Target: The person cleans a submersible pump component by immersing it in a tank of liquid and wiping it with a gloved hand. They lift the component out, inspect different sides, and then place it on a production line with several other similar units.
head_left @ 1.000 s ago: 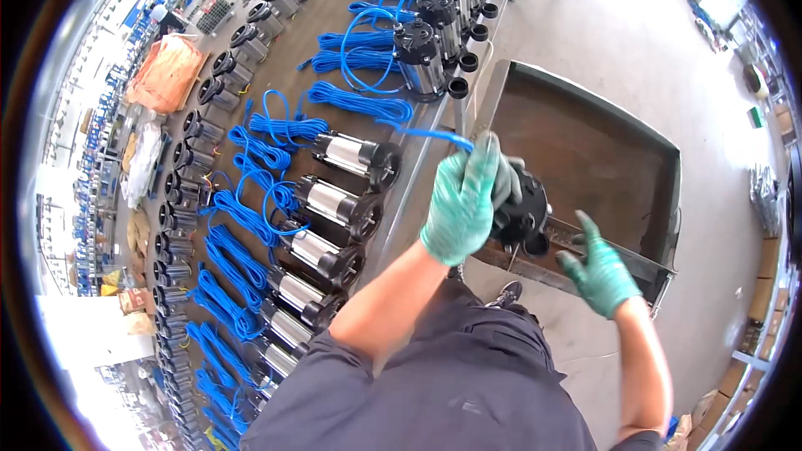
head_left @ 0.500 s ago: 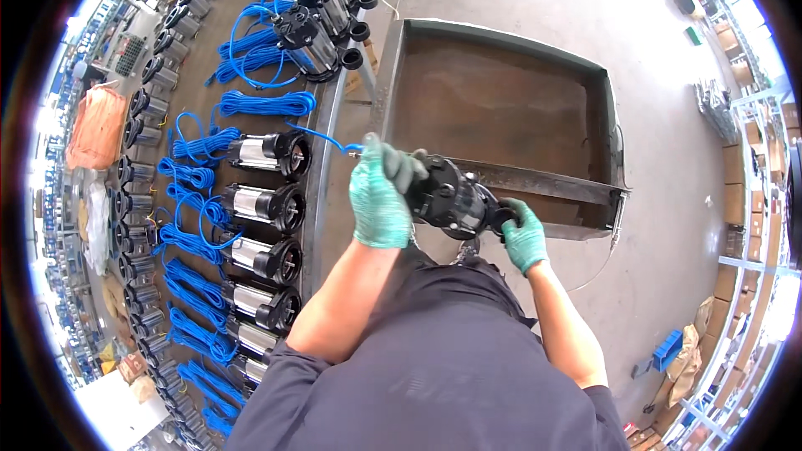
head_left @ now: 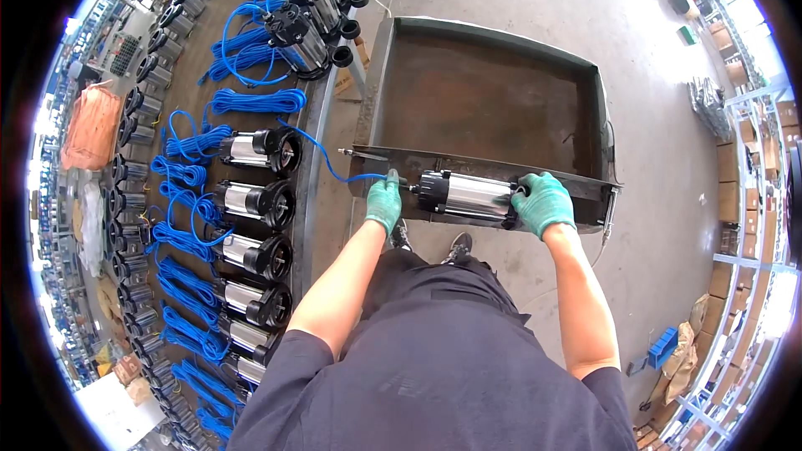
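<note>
Pump [head_left: 476, 195], head view: now lying crosswise over the near part of the tray [head_left: 501, 29], no longer tilting end-on as it was half a second ago. Left hand [head_left: 383, 203] is no longer overlapping its black body; fingers are now pinching the blue cable [head_left: 324, 154] just beside the near end. Probably the tray is now bearing the weight, leaving the left hand minding only the cable; whether the underside is touching metal, cannot tell. Right hand [head_left: 546, 203] is grasping the opposite black end, fingers curling over it, palm side hidden. Steel middle is showing bare between the hands; the cable end is pointing at the left fingers, a small gap between. Cable is running leftward to the table edge [head_left: 311, 192], where other pumps [head_left: 252, 149] are lying beside blue coils [head_left: 259, 101].
</note>
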{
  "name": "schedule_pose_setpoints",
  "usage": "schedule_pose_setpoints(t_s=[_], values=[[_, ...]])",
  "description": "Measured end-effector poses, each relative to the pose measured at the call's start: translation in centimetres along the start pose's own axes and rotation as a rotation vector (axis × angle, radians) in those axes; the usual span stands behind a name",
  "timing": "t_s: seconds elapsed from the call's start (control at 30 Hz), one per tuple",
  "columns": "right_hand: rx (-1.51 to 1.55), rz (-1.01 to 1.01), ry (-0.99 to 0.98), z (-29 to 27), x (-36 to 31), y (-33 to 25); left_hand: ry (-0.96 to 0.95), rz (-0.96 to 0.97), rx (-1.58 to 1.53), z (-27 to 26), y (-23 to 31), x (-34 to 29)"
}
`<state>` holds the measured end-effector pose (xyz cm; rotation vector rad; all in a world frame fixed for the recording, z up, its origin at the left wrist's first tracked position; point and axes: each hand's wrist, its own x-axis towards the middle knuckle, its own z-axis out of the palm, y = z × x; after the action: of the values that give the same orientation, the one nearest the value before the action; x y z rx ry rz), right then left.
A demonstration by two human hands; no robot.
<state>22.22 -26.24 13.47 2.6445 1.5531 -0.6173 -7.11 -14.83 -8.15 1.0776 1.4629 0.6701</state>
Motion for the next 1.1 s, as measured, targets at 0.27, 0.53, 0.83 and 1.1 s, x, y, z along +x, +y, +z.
schedule_pose_setpoints(t_s=[0.27,0.53,0.83,1.1], values=[[0.082,0.017,0.047,0.5,0.1,1.0,-0.266,-0.075,0.604,-2.3,6.9,-2.6],[0.596,0.2,0.403,9.8,-3.0,14.5,-0.162,0.3,0.484,0.9,8.0,-8.6],[0.419,0.704,0.386,11.3,-3.7,29.0,-0.159,0.281,0.473,3.1,8.3,-9.0],[0.443,0.759,0.488,13.3,-0.1,29.6,-0.163,0.303,0.504,2.8,8.3,-8.5]])
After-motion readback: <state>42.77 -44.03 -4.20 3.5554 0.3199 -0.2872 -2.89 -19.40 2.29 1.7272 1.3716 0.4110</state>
